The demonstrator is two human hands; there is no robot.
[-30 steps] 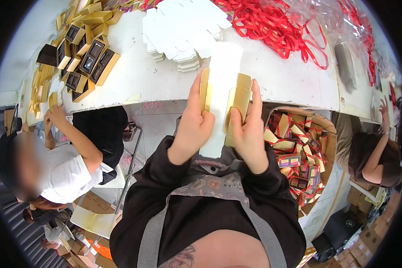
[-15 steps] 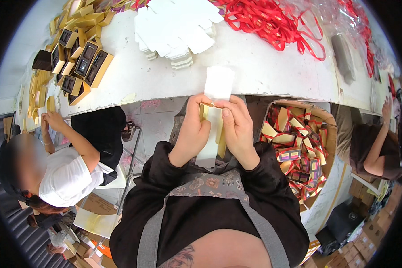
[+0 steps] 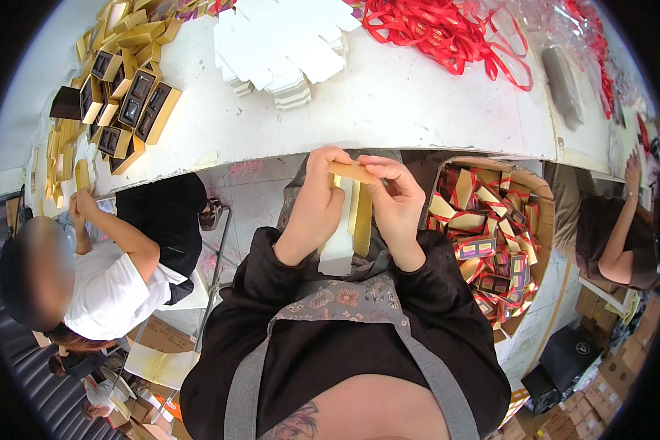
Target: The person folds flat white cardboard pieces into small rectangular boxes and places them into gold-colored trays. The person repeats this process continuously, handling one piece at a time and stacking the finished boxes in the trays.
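below table (image 3: 418,110), fingers (image 3: 330,165) apparently pinching box (image 3: 352,172)

White table (image 3: 418,103) w/ red ribbons (image 3: 447,29), white flat cartons (image 3: 282,44), gold boxes (image 3: 132,95); box bin (image 3: 491,227) at right.

The flat gold cardboard sleeve (image 3: 353,192) looks smooth with a soft sheen; the long white table (image 3: 418,95) is matt, the tangled red ribbons (image 3: 447,33) satiny
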